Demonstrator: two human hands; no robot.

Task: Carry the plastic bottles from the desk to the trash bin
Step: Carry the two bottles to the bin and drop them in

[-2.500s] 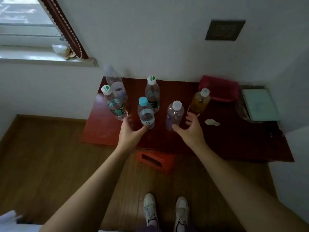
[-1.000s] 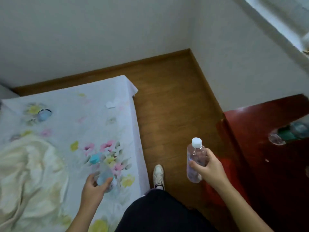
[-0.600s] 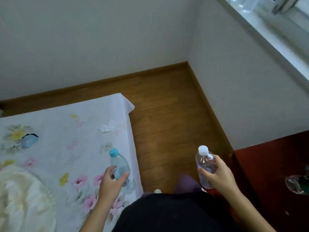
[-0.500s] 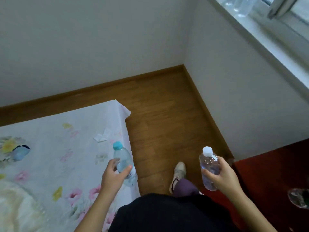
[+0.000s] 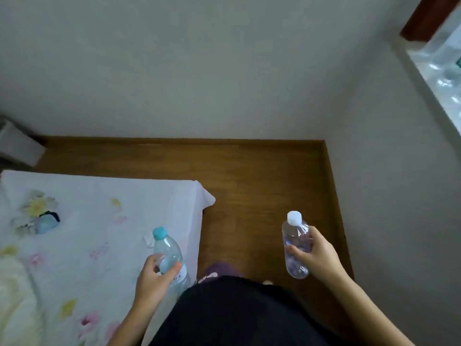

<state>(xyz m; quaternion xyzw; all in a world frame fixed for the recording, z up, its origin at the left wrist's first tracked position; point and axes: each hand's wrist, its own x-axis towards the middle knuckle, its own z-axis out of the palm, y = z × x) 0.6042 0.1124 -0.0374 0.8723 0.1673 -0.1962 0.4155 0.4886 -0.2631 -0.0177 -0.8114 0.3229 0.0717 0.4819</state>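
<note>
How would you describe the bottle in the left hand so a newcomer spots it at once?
Find the floral bedsheet on the left; over its right edge the left hand grips a clear bottle. Its cap is turquoise, whereas the right hand holds a white-capped bottle.

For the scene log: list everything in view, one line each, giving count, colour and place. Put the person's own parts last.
blue-capped bottle: 1, clear with light-blue cap, held over the bed's edge
white-capped bottle: 1, clear with white cap, held above the floor
bed sheet: 1, white with flower print, lower left
blanket: 1, cream, bottom-left corner
floor: 1, brown wood, centre
walls: 2, off-white, meeting in a corner at right
window sill: 1, pale, upper right, blurred items on it
left hand: 1, grips the blue-capped bottle
right hand: 1, grips the white-capped bottle
dark clothing: 1, black, bottom centre
</note>
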